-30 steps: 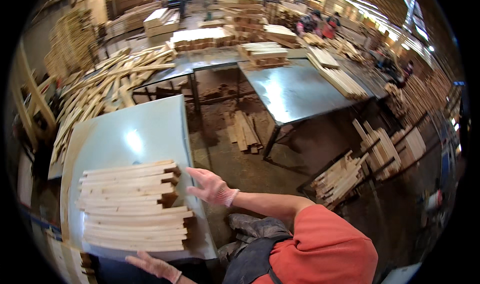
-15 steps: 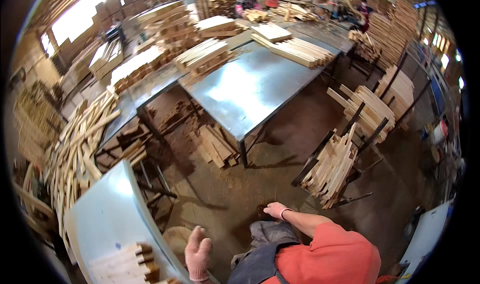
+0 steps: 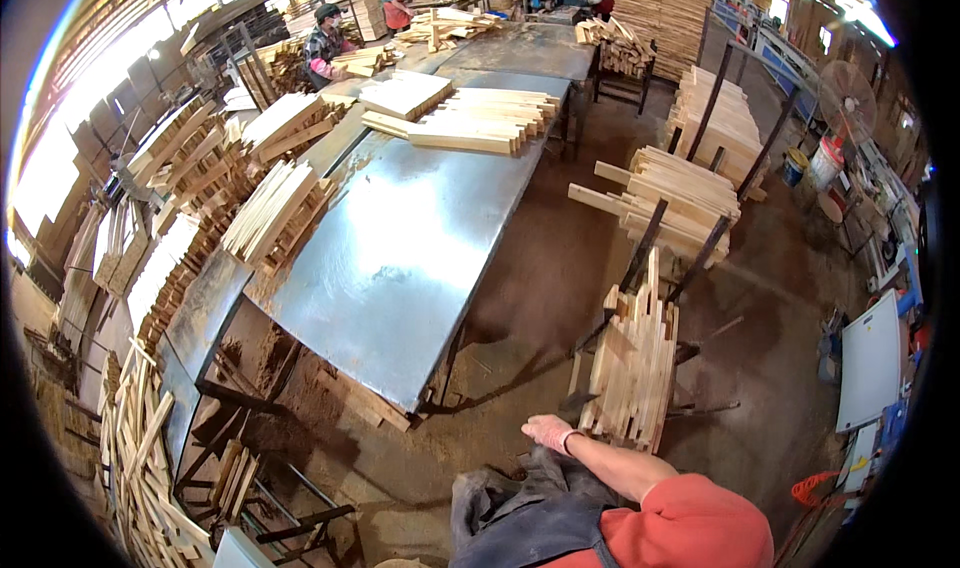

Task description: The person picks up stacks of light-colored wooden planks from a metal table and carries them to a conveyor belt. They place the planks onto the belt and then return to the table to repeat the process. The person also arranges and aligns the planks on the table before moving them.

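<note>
My right hand (image 3: pixel 548 432), in a pale pink work glove, hangs in front of my dark trousers (image 3: pixel 480 513). Its fingers are loosely bent and not pressed into a fist, and nothing shows in them. Nearest to this hand is a rack of long pale wood strips (image 3: pixel 632 373), just beyond it to the right; a small gap seems to lie between them. A wide sheet-metal table (image 3: pixel 385 258) stands ahead and to the left, out of reach. Stacked wood boards (image 3: pixel 480 118) lie at its far end. My left hand is outside the picture.
Racks with dark posts hold more boards (image 3: pixel 675 193) on the right. Scrap strips (image 3: pixel 140 448) pile up at the left. A metal surface corner (image 3: pixel 240 548) shows at the lower left. Two people (image 3: pixel 325 48) (image 3: pixel 397 3) are at the far end. A fan (image 3: pixel 846 98) stands right.
The view has swung right and moved forward. My left hand has left the picture, and the near metal table has mostly slipped out at the lower left. The right-hand rack is closer.
</note>
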